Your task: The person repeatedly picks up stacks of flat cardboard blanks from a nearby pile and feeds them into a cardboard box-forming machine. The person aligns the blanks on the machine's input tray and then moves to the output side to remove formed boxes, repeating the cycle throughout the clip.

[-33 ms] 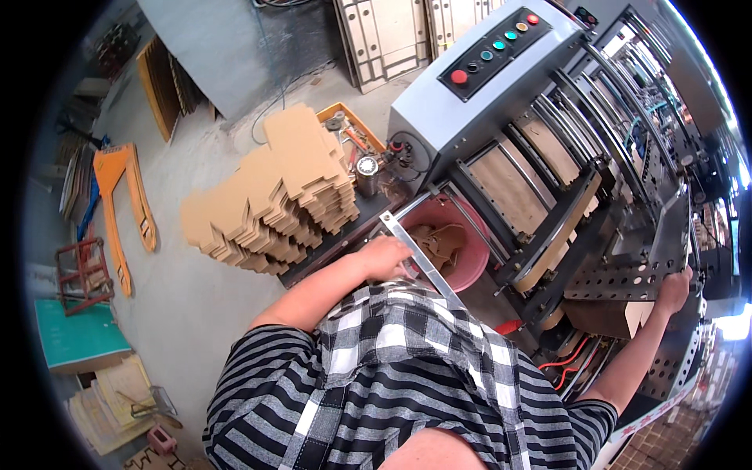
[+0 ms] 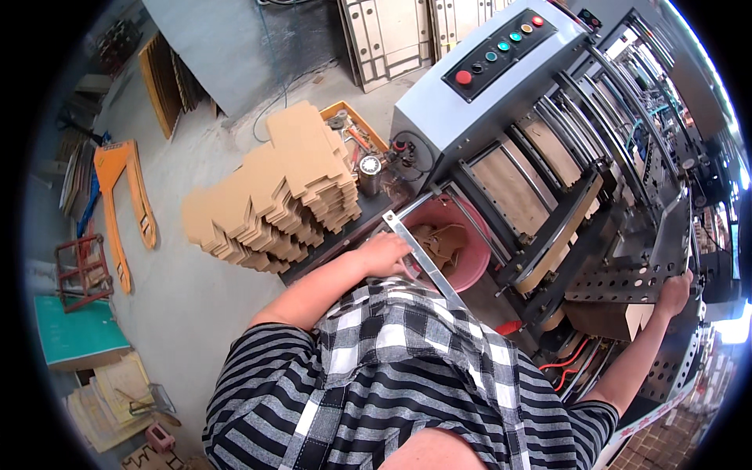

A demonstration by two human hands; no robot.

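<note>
My left hand (image 2: 384, 255) is beside a flat metal bar (image 2: 423, 257), close to my checked apron. Its fingers curl downward at the bar, and what they hold, if anything, is hidden. Far to the right, my right hand (image 2: 674, 294) is closed on the edge of a perforated metal plate (image 2: 615, 288) on the machine. Under that plate sits a brown cardboard piece (image 2: 603, 318). Beyond the bar stands a pink bucket (image 2: 472, 266) with brown cardboard scraps (image 2: 439, 244) inside.
Stacked die-cut cardboard sheets (image 2: 270, 176) lie ahead to the left, beside a yellow tool tray (image 2: 356, 121) and a metal can (image 2: 370, 168). The machine's button panel (image 2: 501, 53) is ahead. An orange pallet jack (image 2: 117, 184) stands on the floor at left.
</note>
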